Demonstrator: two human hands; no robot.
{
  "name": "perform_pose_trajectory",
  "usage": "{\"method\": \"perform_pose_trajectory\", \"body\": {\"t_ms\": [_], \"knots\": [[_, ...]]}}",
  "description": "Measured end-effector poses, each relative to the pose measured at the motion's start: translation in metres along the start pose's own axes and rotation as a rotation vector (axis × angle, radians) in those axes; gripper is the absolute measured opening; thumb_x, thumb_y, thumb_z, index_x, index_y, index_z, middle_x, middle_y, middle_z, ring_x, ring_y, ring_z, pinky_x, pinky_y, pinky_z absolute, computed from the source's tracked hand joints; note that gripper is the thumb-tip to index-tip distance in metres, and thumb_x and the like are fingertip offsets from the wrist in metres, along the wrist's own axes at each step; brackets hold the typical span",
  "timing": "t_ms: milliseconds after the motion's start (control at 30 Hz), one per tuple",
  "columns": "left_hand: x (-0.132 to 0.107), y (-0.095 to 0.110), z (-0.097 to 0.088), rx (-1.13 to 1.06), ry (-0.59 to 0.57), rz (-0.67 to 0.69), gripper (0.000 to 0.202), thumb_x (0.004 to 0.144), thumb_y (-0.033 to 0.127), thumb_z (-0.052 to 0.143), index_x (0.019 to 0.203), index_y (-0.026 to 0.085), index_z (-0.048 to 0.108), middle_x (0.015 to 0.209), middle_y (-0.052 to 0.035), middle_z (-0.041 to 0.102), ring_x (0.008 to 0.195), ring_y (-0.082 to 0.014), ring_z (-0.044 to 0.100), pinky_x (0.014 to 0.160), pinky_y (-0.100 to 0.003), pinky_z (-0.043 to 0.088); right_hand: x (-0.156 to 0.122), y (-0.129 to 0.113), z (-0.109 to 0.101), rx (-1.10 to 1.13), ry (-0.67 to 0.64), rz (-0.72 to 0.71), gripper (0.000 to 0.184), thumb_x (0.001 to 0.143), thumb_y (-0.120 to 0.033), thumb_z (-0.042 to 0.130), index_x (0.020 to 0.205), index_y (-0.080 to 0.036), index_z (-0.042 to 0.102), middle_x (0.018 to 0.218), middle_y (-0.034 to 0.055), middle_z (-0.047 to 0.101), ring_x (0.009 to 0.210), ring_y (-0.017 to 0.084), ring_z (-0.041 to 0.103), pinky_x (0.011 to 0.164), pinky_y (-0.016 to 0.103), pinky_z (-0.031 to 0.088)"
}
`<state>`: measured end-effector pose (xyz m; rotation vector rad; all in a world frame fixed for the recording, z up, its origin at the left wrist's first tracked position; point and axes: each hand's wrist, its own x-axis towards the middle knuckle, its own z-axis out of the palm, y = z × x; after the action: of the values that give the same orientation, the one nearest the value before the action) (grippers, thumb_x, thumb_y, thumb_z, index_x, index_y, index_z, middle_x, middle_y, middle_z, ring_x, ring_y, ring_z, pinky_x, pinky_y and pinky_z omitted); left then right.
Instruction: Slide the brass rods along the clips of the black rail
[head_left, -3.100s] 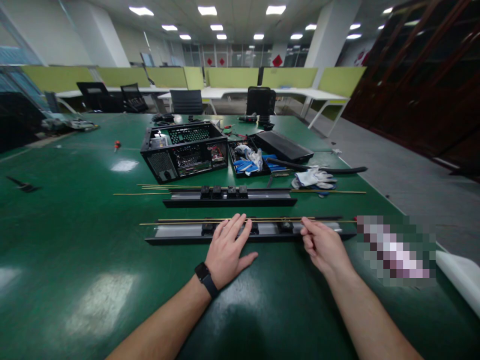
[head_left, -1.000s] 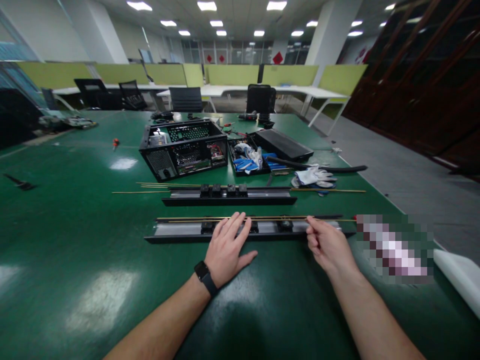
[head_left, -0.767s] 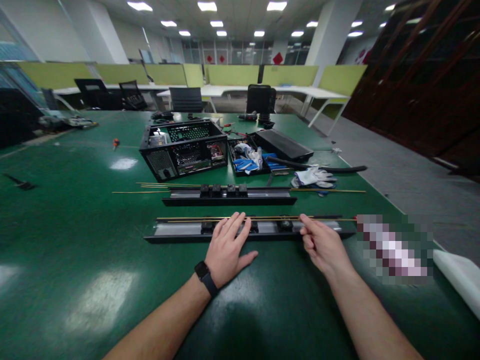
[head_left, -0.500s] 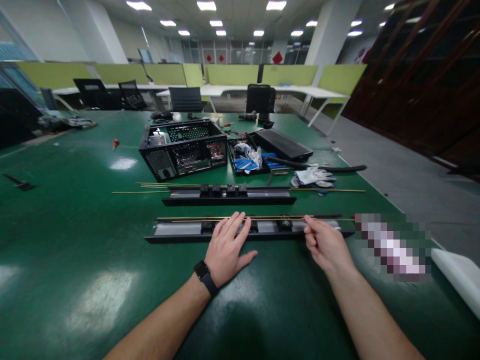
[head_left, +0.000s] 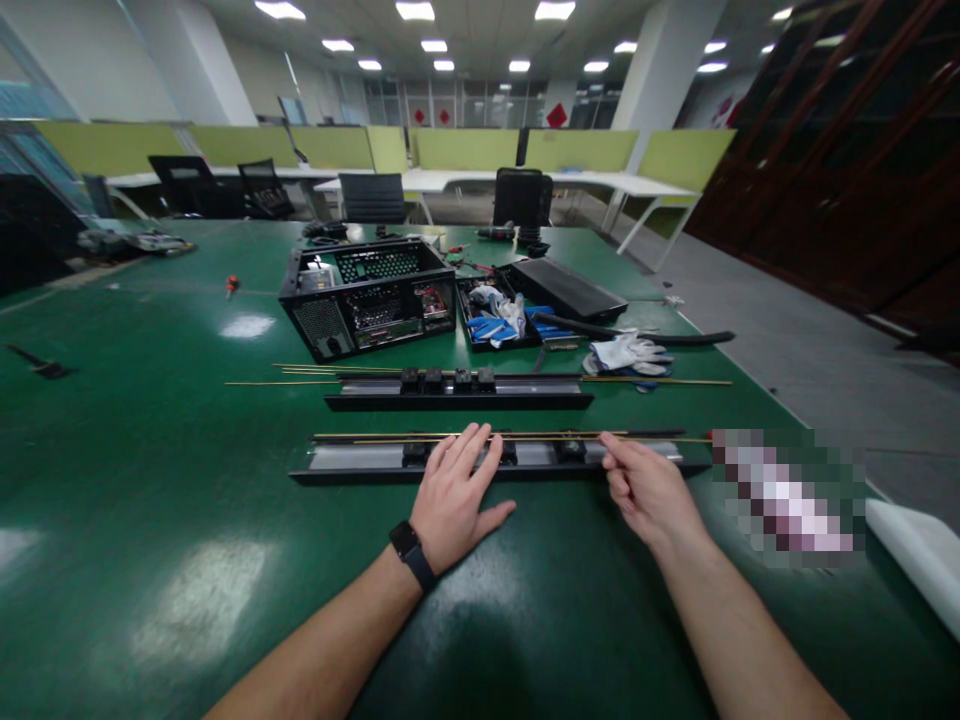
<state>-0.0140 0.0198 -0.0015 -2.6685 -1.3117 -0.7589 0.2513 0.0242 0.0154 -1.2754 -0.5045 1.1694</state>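
My left hand [head_left: 461,495], with a dark watch on the wrist, lies over the nearer black rail [head_left: 360,478], fingers spread. The fingertips reach thin brass-coloured rods [head_left: 540,435] running lengthwise along it. Black blocks [head_left: 570,449] sit in the rail's pale channel, one partly hidden by the left hand. At the rail's right part, my right hand [head_left: 646,485] is closed, thumb and forefinger pinching a thin rod. Behind lies a second black rail [head_left: 457,402] with several black blocks [head_left: 463,380] and similar rods [head_left: 660,379] sticking out at both ends.
A black metal case [head_left: 367,300] stands farther back on the green table [head_left: 187,440]. Beside it are a tray with gloves [head_left: 495,318], a black panel [head_left: 566,285], a dark tube [head_left: 675,338] and another glove [head_left: 628,353]. A blurred-out patch [head_left: 784,490] and a white object [head_left: 911,550] lie right.
My right hand has shifted slightly left along the rods, still pinching. The left hand stays where it was.
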Motion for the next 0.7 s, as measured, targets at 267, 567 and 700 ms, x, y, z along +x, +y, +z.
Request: {"method": "perform_pose_trajectory", "body": {"t_ms": [267,567,700], "knots": [[0.0,0.0,0.002,0.0,-0.003,0.006,0.074,0.089,0.049,0.062,0.152,0.018,0.037,0.157,-0.0122,0.038,0.147,-0.0289,0.032,0.12,-0.047,0.026,0.008,-0.004,-0.009,0.042,0.063,-0.004,0.027,0.068,-0.025,0.085,0.072,-0.016,0.06,0.054,-0.0035,0.056,0.031,0.003,0.037,0.021,0.012,0.023],[0.0,0.0,0.0,-0.011,0.007,0.005,0.072,0.09,0.051,0.06,0.151,0.018,0.039,0.157,-0.0128,0.04,0.146,-0.0295,0.034,0.119,-0.048,0.026,0.003,-0.004,-0.004,0.023,0.056,-0.015,0.034,0.065,-0.032,0.088,0.071,-0.016,0.058,0.056,-0.0021,0.059,0.029,0.003,0.038,0.021,0.012,0.021],[0.0,0.0,0.0,-0.011,0.006,0.004,0.072,0.09,0.05,0.06,0.151,0.018,0.039,0.157,-0.013,0.04,0.146,-0.0294,0.033,0.119,-0.048,0.025,-0.002,-0.002,0.001,-0.025,0.008,0.011,0.037,0.065,-0.035,0.089,0.067,-0.015,0.058,0.052,-0.0029,0.056,0.027,0.003,0.035,0.021,0.013,0.02]]}}
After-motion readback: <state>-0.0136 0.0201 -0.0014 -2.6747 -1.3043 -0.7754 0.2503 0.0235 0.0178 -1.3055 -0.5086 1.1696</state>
